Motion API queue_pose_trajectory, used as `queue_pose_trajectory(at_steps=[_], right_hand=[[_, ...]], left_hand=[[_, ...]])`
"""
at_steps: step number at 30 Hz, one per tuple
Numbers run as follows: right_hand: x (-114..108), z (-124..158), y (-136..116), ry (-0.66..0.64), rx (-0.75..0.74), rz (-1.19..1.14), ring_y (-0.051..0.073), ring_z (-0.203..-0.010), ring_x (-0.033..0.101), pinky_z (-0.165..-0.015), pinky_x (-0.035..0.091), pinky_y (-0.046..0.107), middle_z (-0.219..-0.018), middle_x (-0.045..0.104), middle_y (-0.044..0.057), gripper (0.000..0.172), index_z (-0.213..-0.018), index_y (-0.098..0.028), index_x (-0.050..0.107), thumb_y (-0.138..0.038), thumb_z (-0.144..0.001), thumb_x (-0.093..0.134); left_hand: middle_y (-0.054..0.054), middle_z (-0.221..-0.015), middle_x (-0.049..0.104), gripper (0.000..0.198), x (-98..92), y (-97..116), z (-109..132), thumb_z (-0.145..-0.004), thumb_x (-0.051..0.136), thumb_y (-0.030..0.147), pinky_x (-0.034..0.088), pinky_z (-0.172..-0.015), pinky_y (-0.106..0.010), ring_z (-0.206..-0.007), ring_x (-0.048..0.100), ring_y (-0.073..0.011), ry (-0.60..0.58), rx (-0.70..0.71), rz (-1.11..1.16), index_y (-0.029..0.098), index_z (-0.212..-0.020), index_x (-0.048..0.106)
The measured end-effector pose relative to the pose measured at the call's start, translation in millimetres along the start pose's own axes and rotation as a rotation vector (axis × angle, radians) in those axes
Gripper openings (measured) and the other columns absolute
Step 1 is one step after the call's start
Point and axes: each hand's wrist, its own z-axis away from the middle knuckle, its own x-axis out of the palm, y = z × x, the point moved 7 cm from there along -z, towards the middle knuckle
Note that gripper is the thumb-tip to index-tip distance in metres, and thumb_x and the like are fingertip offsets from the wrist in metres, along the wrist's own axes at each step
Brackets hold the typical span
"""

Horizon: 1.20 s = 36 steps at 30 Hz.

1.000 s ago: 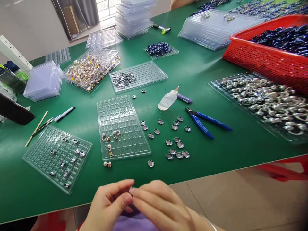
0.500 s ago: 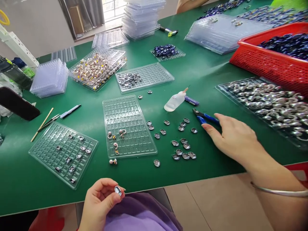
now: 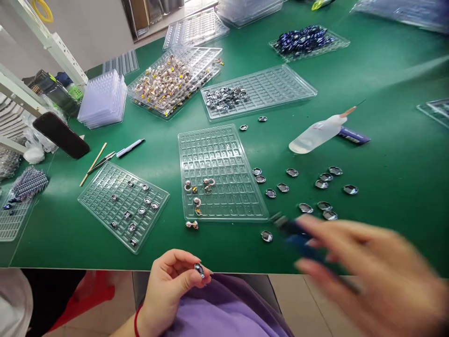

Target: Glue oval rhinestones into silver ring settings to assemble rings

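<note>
This is a small jewellery-assembly workshop. A long green table is laid out with clear compartment trays (the kind with rows of little pockets). One tray is heaped with gilt ring pieces, another holds silvery settings, and a third holds dark blue stones. A stack of spare trays stands at the left. Loose oval settings lie scattered near a fine-nozzled squeeze bottle. Tweezers, a wooden stick and a pen lie together, with white slotted shelving behind. At the table edge, the left hand pinches a small stone in its fingers. The right hand holds a blurred blue-handled tool.
</note>
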Motion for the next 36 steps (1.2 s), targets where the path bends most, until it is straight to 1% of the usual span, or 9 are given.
queue_pose_trajectory(at_steps=[2,4,5,7,10,19,23,28,36], right_hand=[[13.0,2.6,-52.0,-0.111,-0.221,-0.139,0.02,-0.086,0.066,-0.069,0.056,0.027,-0.106,0.059,0.01,0.05,-0.143,-0.023,0.043,-0.027,-0.094,0.053],[20.3,0.9,-78.4,-0.184,-0.307,-0.23,0.018,-0.088,0.066,-0.071,0.057,0.024,-0.106,0.062,0.011,0.041,-0.134,-0.019,0.051,-0.019,-0.093,0.049],[21.3,-1.9,-83.3,-0.196,-0.313,-0.249,0.018,-0.09,0.066,-0.073,0.057,0.024,-0.106,0.063,0.011,0.039,-0.13,-0.018,0.054,-0.015,-0.092,0.047],[19.7,-8.4,-85.0,-0.188,-0.307,-0.256,0.019,-0.093,0.066,-0.077,0.057,0.027,-0.105,0.063,0.013,0.039,-0.126,-0.017,0.056,-0.011,-0.089,0.045],[16.9,-14.5,-83.5,-0.182,-0.302,-0.266,0.019,-0.09,0.065,-0.075,0.058,0.029,-0.102,0.064,0.014,0.038,-0.126,-0.015,0.057,-0.012,-0.089,0.046],[16.9,-15.0,-88.6,-0.196,-0.31,-0.224,0.021,-0.085,0.066,-0.074,0.057,0.032,-0.098,0.067,0.012,0.036,-0.119,-0.016,0.063,-0.013,-0.087,0.047],[12.8,-18.3,-91.2,-0.168,-0.337,-0.192,0.021,-0.084,0.066,-0.074,0.056,0.032,-0.095,0.069,0.011,0.034,-0.113,-0.017,0.066,-0.011,-0.087,0.044],[11.2,-22.1,-94.2,-0.171,-0.374,-0.174,0.019,-0.076,0.065,-0.067,0.055,0.03,-0.089,0.069,0.011,0.035,-0.109,-0.014,0.067,-0.008,-0.084,0.043],[16.0,-20.2,-94.3,-0.211,-0.361,-0.211,0.017,-0.072,0.064,-0.065,0.053,0.027,-0.086,0.068,0.009,0.032,-0.111,-0.014,0.068,-0.011,-0.089,0.045]], left_hand=[[-0.004,-0.069,0.079,0.021,1.1,-0.3,1.0,-0.065,0.09,0.025,0.055,-0.06,-0.019,-0.063,0.072,-0.013,-0.005,0.002,0.007,0.016,-0.077,0.076],[-0.004,-0.069,0.079,0.021,0.6,-0.2,2.3,-0.064,0.09,0.025,0.055,-0.059,-0.019,-0.062,0.071,-0.0127,-0.002,0.001,0.014,0.016,-0.076,0.076],[-0.004,-0.068,0.079,0.021,-0.4,-0.2,3.1,-0.064,0.09,0.025,0.055,-0.058,-0.019,-0.061,0.071,-0.0125,0.002,0.0,0.016,0.016,-0.076,0.076],[-0.003,-0.068,0.078,0.022,-2.9,-0.2,4.6,-0.064,0.09,0.026,0.055,-0.059,-0.019,-0.06,0.071,-0.0124,0.009,0.0,0.014,0.016,-0.076,0.076],[-0.003,-0.068,0.078,0.024,-6.0,-0.1,6.0,-0.063,0.091,0.028,0.056,-0.06,-0.019,-0.061,0.072,-0.0127,0.014,0.01,0.004,0.016,-0.077,0.076],[-0.002,-0.07,0.079,0.02,-4.4,0.7,4.5,-0.064,0.09,0.024,0.057,-0.062,-0.018,-0.063,0.073,-0.0125,0.006,0.014,-0.06,0.017,-0.078,0.077],[-0.002,-0.067,0.079,0.021,-4.5,0.5,4.8,-0.063,0.091,0.025,0.057,-0.06,-0.017,-0.06,0.073,-0.0121,0.018,0.001,-0.079,0.017,-0.077,0.078],[-0.003,-0.067,0.079,0.023,-6.3,-1.9,5.0,-0.062,0.091,0.027,0.057,-0.059,-0.018,-0.059,0.073,-0.0129,0.031,-0.018,-0.095,0.017,-0.077,0.078],[-0.004,-0.068,0.08,0.023,-8.4,-1.6,6.3,-0.059,0.092,0.026,0.058,-0.06,-0.019,-0.06,0.074,-0.0148,0.055,-0.028,-0.127,0.017,-0.076,0.079]])
